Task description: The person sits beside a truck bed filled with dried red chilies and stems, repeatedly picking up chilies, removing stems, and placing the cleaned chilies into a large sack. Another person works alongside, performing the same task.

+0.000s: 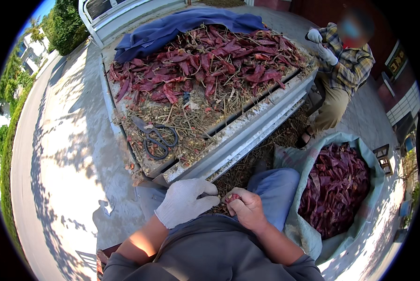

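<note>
My left hand, in a white knitted glove, has its thumb and fingertips close together beside my right hand, with a small pale bit at the tips; whether it grips that is unclear. My bare right hand is closed around a dried red chili pepper, whose end shows between thumb and finger. Beyond my hands, a pile of dried red chilies lies on a metal truck bed, partly under a blue cloth. Black-handled scissors rest among cut stems and seeds near the bed's corner.
A large woven sack filled with dried chilies stands at my right. A co-worker in a plaid shirt and white gloves sits past the bed's right side. Stem debris covers ground below the bed's edge. Small stools stand beyond the sack.
</note>
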Demonstrator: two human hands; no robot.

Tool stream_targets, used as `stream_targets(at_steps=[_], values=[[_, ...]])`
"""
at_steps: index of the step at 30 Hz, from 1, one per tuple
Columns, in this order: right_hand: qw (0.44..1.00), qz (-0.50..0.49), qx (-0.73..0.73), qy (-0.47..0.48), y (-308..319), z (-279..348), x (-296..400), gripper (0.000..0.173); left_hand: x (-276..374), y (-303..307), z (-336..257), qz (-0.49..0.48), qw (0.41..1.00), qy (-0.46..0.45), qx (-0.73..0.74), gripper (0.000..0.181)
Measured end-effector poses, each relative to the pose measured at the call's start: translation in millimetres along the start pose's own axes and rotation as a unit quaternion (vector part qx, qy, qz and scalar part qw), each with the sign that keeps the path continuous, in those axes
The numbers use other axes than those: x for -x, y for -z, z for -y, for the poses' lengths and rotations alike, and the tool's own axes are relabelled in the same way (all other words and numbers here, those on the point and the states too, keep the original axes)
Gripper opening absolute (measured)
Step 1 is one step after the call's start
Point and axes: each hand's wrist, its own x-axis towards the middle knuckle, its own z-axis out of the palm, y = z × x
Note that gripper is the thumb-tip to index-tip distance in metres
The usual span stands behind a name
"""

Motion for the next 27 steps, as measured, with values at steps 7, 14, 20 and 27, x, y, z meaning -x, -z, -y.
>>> stream_targets(at_steps=[7,14,20,27], values=[[0.944,-0.003,0.244,0.223,14,16,-13,0.014,-13,21,-23,0.047,0.995,-0.082,-0.023,0.024],[0.881,-0.012,0.389,0.268,18,23,-16,0.025,-12,7,-25,0.058,0.992,-0.087,-0.075,0.013],[0.853,0.010,0.419,0.311,18,25,-18,0.029,-16,9,-34,0.098,0.991,-0.026,-0.083,0.013],[0.950,0.014,0.237,0.203,8,24,-15,0.017,-12,11,-20,0.070,0.990,0.022,-0.124,0.043]])
